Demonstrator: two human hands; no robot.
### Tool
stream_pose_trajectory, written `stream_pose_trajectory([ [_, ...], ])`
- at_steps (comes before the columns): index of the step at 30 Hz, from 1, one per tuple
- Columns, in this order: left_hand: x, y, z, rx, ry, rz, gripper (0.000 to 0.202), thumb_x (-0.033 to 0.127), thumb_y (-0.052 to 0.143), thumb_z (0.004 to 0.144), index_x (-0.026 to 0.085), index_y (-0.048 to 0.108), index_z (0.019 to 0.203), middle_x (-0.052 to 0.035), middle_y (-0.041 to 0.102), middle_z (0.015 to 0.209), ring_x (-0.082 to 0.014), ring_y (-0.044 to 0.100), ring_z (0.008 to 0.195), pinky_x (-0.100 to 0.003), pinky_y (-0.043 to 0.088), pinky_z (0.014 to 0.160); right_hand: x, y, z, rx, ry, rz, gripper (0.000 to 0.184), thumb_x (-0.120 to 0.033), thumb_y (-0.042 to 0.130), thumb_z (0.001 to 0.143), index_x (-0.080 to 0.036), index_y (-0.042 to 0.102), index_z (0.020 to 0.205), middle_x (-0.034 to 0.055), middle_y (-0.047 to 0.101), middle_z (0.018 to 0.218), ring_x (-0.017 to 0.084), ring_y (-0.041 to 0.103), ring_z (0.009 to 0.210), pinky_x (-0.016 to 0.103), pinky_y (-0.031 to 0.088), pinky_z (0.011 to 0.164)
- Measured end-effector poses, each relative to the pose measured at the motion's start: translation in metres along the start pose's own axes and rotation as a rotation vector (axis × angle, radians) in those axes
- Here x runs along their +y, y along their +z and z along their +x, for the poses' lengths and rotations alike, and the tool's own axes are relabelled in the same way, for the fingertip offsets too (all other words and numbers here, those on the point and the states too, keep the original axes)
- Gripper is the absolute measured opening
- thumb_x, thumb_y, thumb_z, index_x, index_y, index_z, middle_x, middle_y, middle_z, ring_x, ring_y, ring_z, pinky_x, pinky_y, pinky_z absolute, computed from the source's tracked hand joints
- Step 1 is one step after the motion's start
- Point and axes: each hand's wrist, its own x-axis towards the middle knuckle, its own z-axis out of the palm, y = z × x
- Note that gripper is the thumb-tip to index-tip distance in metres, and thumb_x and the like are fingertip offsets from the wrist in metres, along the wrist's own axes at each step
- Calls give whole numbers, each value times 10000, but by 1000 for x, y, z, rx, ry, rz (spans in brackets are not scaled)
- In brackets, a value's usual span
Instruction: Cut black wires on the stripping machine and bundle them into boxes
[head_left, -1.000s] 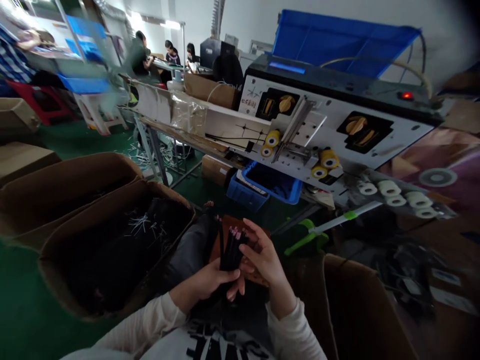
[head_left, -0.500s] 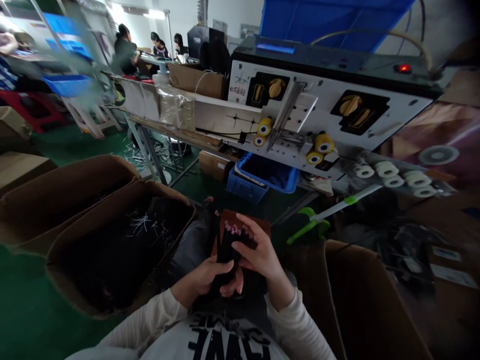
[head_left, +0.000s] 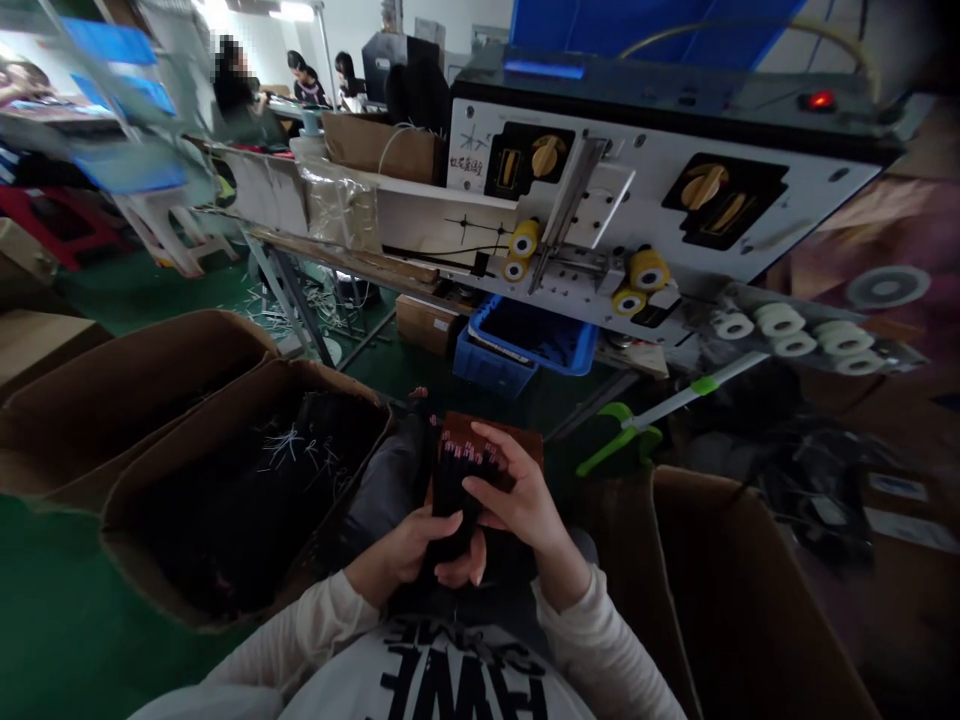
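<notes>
In front of my body I hold a bundle of black cables whose far ends show short pinkish-white wire tips. My left hand is closed round the near part of the bundle, thumb on top. My right hand grips its right side, thumb across the top and fingers reaching along the edge toward the tips. A reddish-brown board or stool top shows beneath the bundle, partly covered by it and my right hand.
To my left stands a cardboard box with dark cables and white-ended wires. Another open carton is at my right. Ahead is a machine with yellow rollers, above blue bins. A green-ended stand leans at right. People sit farther back.
The wire tips now lie spread across the bundle in a more even row, and the strand that stood apart on the left has come in against it. The view has shifted slightly.
</notes>
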Motion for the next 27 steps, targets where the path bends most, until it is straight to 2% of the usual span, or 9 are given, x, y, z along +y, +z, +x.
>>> stream_pose_trajectory([
  [11,1,-1,2,-55,-6,-6,580,574,405,824,55,642,719,-1,387,436,-69,270,360,-233,195,408,2,-2,0,12,-50,-30,563,-263,627,785,-278,427,1311,12,610,882,82,466,560,202,392,479],
  [16,-1,-1,2,-52,14,-34,535,546,426,824,58,635,755,-20,450,498,-62,281,366,-228,201,407,3,-2,-1,21,-46,1,561,-275,637,781,-274,437,1305,20,604,905,91,487,591,204,402,490],
  [23,-1,-1,0,2,-26,-53,512,544,462,803,65,644,801,-63,535,559,-56,289,361,-231,206,402,2,-1,-1,25,-31,38,561,-308,652,767,-282,456,1292,3,590,836,81,457,541,204,391,461],
  [27,-1,2,1,11,11,-103,493,504,501,791,70,626,989,-100,615,665,-56,315,352,-221,230,387,2,-1,-2,14,-24,23,565,-302,646,772,-294,446,1300,-12,565,763,75,422,497,207,368,437],
])
